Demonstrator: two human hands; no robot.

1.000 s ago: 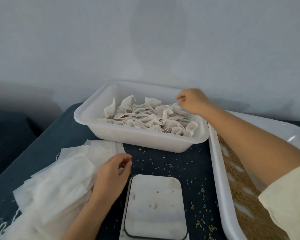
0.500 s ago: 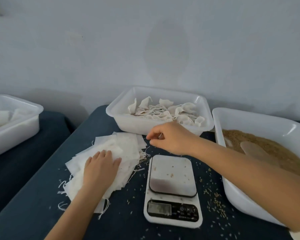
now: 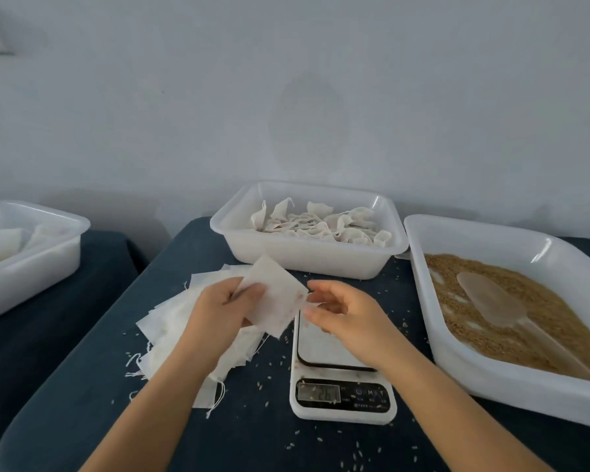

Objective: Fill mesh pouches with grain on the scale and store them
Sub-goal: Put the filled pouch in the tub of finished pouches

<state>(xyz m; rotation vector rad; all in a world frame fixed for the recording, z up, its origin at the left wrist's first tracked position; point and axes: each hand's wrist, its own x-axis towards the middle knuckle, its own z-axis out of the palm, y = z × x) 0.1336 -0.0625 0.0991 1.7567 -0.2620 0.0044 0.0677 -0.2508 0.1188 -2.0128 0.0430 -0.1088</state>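
An empty pouch (image 3: pixel 275 296) is pinched in the left hand (image 3: pixel 220 310); the right hand (image 3: pixel 341 310) seems loosely curled at its edge, so the mouth should be spread before scooping grain (image 3: pixel 511 311).

The scale (image 3: pixel 341 369) sits on the dark surface (image 3: pixel 252 437) with the stack of flat pouches (image 3: pixel 171 321) just beside its left edge and the grain tray (image 3: pixel 511 379) close on its right. The tub of filled pouches (image 3: pixel 307 258) blocks the far side. Bare surface lies open in front of the scale, dotted with loose grains.
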